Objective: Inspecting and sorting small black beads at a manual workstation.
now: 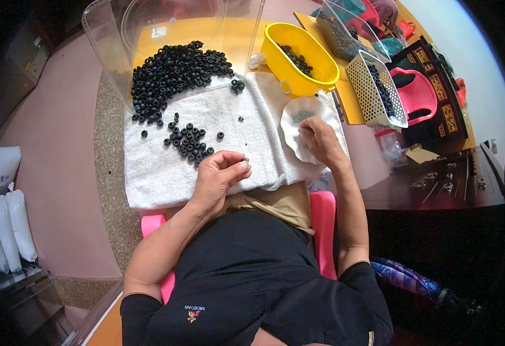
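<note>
From my end of the feed, I have the left hand (220,176) above the near part of a white towel (151,183), its thumb and forefinger closed in a pinch on a small dark piece (245,160), mostly hidden by the fingertips. The right hand (321,141) is over a white wavy-rimmed dish (290,137) holding tiny greenish bits (303,115); its fingers are bunched and turned down, and I cannot tell whether they grip anything. Just beyond my left hand, a loose cluster of black ring-shaped pieces (189,140) lies on the towel, with a few strays around it. Farther out, a big pile of black pieces (174,75) spreads from a clear plastic bin (101,55) onto the towel. Beyond the dish, a yellow tub (290,75) on the table (238,34) holds more dark pieces, with a perforated white basket (363,92) to its right.
</note>
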The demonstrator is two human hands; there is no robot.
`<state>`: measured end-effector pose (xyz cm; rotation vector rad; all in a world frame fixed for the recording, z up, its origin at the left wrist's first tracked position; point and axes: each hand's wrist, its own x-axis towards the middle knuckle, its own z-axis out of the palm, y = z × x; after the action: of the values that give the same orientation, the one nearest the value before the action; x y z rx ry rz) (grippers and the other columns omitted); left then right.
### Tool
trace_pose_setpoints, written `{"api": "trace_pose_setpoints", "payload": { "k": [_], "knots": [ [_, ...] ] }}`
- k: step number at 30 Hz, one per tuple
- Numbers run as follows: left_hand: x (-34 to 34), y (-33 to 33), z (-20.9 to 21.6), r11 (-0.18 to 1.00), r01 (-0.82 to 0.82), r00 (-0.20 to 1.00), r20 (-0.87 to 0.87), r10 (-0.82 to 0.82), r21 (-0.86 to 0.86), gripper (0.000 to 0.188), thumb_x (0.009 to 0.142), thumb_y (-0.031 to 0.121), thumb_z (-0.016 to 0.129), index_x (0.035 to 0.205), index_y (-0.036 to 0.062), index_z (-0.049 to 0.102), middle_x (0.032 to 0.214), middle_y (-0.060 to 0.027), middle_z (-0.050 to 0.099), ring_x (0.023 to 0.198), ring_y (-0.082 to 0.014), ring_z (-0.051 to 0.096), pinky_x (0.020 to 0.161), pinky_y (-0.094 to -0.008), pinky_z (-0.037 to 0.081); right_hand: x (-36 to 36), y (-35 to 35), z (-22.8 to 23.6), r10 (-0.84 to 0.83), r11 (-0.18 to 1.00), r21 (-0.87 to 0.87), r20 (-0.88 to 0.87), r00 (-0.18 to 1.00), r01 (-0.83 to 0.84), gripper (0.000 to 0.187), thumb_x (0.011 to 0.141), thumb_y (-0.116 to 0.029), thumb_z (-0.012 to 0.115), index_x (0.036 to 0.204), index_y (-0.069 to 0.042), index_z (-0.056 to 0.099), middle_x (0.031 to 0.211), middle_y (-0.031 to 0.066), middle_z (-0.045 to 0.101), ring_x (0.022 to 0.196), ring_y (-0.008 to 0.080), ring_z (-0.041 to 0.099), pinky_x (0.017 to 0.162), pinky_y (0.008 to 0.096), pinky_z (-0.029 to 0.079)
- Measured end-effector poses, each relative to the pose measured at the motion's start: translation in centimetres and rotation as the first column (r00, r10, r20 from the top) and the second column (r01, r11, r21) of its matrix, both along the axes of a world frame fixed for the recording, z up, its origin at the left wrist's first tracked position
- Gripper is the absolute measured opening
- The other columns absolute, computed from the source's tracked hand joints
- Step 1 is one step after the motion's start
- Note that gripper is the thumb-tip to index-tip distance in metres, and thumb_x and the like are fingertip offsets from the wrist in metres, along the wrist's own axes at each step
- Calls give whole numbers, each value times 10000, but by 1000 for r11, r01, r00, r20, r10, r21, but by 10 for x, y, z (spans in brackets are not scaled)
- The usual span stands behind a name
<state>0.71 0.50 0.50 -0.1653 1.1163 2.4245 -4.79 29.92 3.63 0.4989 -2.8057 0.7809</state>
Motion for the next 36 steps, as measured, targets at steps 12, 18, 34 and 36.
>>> {"api": "trace_pose_setpoints", "payload": {
  "k": [12,18,34,36],
  "knots": [
    [0,0,1,1000,-1,1000,9,1,0,137,862,6,671,989,0,618,919,-92,669,817,-157,668,777,-283,576,1,1,7,6,998,-69,-78,997,-11,113,846,11,602,957,0,623,840,142,629,766,281,631,696,334,498],
    [-1,0,-1,1000,18,1000,-10,-18,8,144,873,14,661,1007,2,610,932,-95,667,829,-165,669,792,-293,578,14,-30,11,36,910,-413,151,988,30,97,879,23,564,972,16,593,819,90,600,768,190,630,683,326,495],
    [-4,-8,3,983,74,994,68,-87,170,140,897,59,649,1031,37,615,947,-65,676,846,-167,678,821,-313,575,34,-115,10,337,874,-401,91,937,-275,53,882,-28,617,934,-28,605,840,120,596,759,260,618,684,337,489],
    [-4,-8,4,982,63,994,80,-78,178,143,884,43,661,1021,33,619,940,-69,673,846,-167,676,816,-315,578,36,-117,11,353,850,-466,155,923,-246,39,896,-34,611,933,-21,608,831,108,594,754,231,619,683,320,487]
  ]
}}
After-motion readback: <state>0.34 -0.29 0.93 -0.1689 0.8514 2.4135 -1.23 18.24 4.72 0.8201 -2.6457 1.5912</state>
